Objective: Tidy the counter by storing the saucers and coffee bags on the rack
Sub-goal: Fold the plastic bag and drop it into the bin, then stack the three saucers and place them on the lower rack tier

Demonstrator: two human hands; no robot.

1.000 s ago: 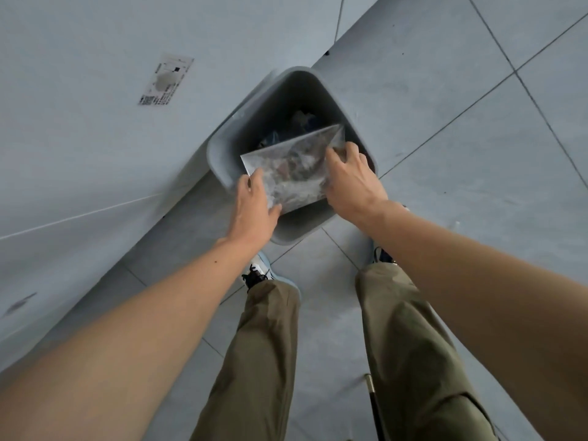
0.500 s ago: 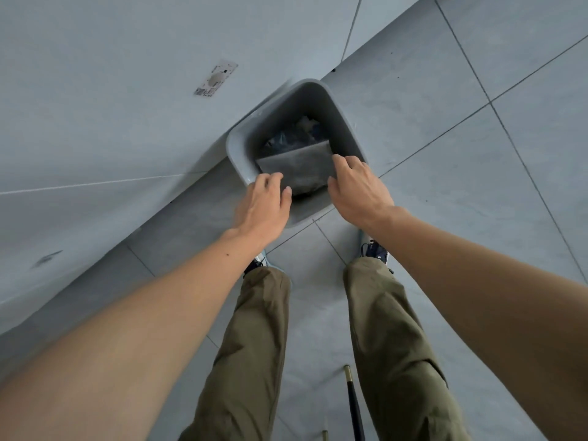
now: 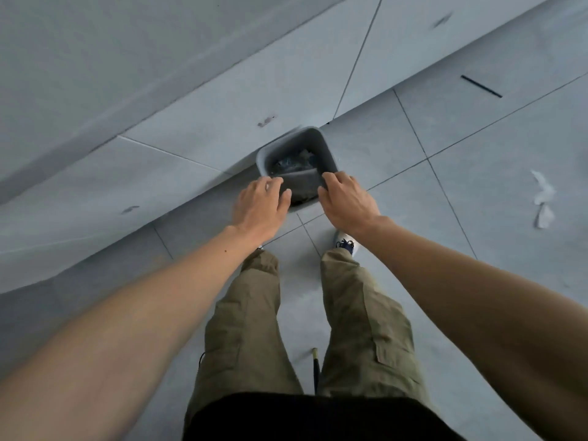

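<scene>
Left hand [image 3: 259,205] is loose; right hand's [image 3: 345,202] grip I cannot tell. The bag [image 3: 302,183] sank into the bin [image 3: 313,132], not the rack.

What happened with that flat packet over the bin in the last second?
The flat packet, held up over the grey bin by both hands a second ago, has gone down into it and lies on the rubbish. The left hand has let go and hovers by the rim; whether the right hand still touches the packet is unclear. The bin stayed where it was.
</scene>
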